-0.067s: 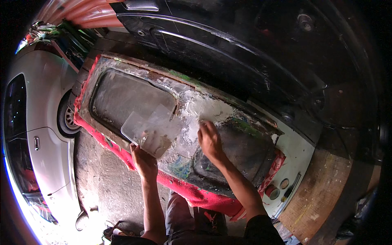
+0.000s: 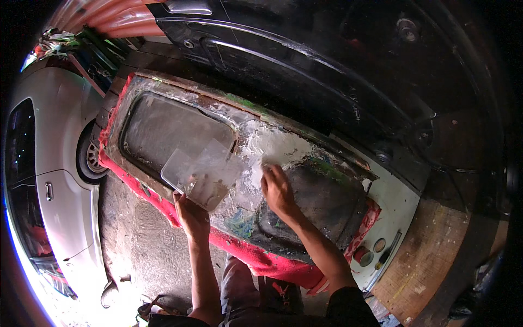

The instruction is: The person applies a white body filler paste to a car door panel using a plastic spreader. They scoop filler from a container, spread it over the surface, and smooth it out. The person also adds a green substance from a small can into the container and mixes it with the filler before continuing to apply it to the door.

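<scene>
A worn vehicle panel (image 2: 261, 212) with a window-like recess (image 2: 169, 128) lies on red cloth (image 2: 261, 264). White putty (image 2: 278, 144) is smeared thickly over its upper middle. At the panel's near edge, my left hand (image 2: 192, 215) grips a clear plastic sheet with rounded corners (image 2: 185, 169); the fingers show through from beneath. My right hand (image 2: 279, 191) is closed at the lower edge of the putty, its fingers pinched around a small thing mostly hidden by them.
Beyond the panel rises a large black vehicle body (image 2: 327, 82). A silver car (image 2: 68, 136) stands at left. To the right, a pale surface (image 2: 395, 199) bears an open tin (image 2: 363, 256), a round lid (image 2: 379, 245) and a dark-handled tool (image 2: 384, 257). A wooden board (image 2: 425, 256) lies beside it.
My right hand has shifted slightly left and toward me across the putty. My left hand and the plastic sheet stay nearly still.
</scene>
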Motion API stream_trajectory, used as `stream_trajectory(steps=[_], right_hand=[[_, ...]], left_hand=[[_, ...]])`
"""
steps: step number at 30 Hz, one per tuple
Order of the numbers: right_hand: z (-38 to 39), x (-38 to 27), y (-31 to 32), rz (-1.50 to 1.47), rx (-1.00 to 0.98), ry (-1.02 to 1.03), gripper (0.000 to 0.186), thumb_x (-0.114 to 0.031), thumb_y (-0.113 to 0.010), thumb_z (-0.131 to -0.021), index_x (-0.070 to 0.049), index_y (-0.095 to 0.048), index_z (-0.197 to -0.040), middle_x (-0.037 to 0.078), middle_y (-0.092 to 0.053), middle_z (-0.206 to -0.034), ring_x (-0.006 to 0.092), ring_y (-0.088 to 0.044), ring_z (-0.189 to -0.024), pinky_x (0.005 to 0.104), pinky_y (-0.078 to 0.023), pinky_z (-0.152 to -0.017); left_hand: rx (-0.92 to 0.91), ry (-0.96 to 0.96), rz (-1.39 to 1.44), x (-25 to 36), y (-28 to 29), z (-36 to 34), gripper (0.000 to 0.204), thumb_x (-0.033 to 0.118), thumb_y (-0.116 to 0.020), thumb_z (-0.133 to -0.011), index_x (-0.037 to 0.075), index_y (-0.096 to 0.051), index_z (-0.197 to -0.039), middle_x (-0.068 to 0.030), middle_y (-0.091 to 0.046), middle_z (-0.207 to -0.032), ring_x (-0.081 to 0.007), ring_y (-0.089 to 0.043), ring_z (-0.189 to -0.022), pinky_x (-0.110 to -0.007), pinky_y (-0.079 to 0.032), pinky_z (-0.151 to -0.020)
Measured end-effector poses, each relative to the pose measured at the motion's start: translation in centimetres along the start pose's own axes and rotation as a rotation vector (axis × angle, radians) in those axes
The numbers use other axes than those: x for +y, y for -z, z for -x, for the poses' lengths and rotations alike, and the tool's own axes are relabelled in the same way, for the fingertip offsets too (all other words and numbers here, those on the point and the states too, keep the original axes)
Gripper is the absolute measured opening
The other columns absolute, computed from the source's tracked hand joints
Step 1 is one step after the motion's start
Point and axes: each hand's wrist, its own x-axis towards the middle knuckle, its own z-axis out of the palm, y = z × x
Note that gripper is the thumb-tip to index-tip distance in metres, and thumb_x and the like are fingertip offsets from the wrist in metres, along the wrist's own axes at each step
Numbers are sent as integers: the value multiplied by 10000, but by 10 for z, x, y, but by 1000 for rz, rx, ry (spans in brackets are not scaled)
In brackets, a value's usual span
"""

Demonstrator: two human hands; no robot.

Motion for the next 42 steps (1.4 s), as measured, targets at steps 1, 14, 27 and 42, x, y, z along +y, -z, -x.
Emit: stream_trajectory(steps=[1,14,27,42], right_hand=[[3,-1,-2,-27,0,11,218,3,-663,-857,22,-638,-1072,201,-612,-1078,398,-622,-964,452,-527,-840],[-54,32,16,154,116,-6,221,58,-621,-874,52,-642,-1094,210,-603,-1127,380,-632,-1000,430,-523,-861],[-7,19,41,61,163,-123,176,21,-661,-874,11,-671,-1050,171,-630,-1057,366,-645,-960,417,-527,-789],[-5,11,40,-64,6,8,390,34,-649,-858,-49,-663,-1238,168,-617,-1060,359,-626,-969,447,-516,-825]], left_hand=[[14,3,21,1,-1,0,493,327,-371,-1038,29,-438,-1426,-211,-504,-1455,-383,-491,-1357,-556,-408,-1122],[-6,-50,10,3,2,-4,540,369,-391,-1038,43,-444,-1466,-208,-504,-1472,-376,-475,-1375,-573,-408,-1120],[53,-62,32,8,0,7,557,390,-397,-1050,12,-440,-1456,-203,-508,-1469,-395,-496,-1348,-558,-450,-1079],[67,-105,135,-6,-10,60,323,212,-436,-995,91,-453,-1294,-137,-569,-1351,-348,-571,-1261,-529,-498,-1029]])
